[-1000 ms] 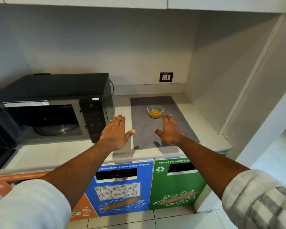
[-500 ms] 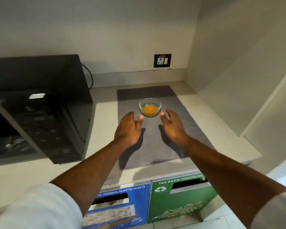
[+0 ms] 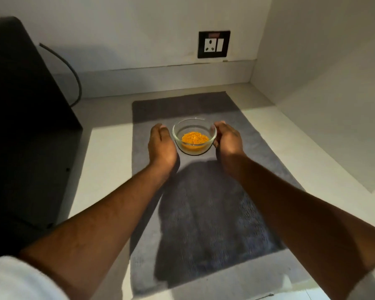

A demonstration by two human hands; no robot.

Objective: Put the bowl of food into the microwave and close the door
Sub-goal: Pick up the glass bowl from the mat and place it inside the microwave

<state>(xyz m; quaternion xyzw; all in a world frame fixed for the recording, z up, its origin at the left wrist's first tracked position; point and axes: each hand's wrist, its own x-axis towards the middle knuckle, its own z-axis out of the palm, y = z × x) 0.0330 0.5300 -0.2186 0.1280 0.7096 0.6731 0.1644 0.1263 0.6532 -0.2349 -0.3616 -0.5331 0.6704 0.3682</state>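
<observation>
A small clear glass bowl (image 3: 194, 126) with orange food (image 3: 194, 139) stands on a grey mat (image 3: 182, 105) on the pale counter. My left hand (image 3: 161, 146) is cupped close beside the bowl's left side, with a thin gap at the rim. My right hand (image 3: 226, 139) curls round the bowl's right side, fingertips on the rim. The bowl rests on the mat. Only the black side of the microwave (image 3: 20, 105) shows at the left; its door and inside are out of view.
A black cable (image 3: 74, 68) runs behind the microwave. A wall socket (image 3: 213, 44) sits on the back wall. A side wall (image 3: 323, 83) closes the nook on the right. The counter's front edge (image 3: 247, 296) is near the bottom.
The view has moved in closer and to the right, leaving the microwave front out of frame. Both hands have gone forward from in front of the bowl to either side of it.
</observation>
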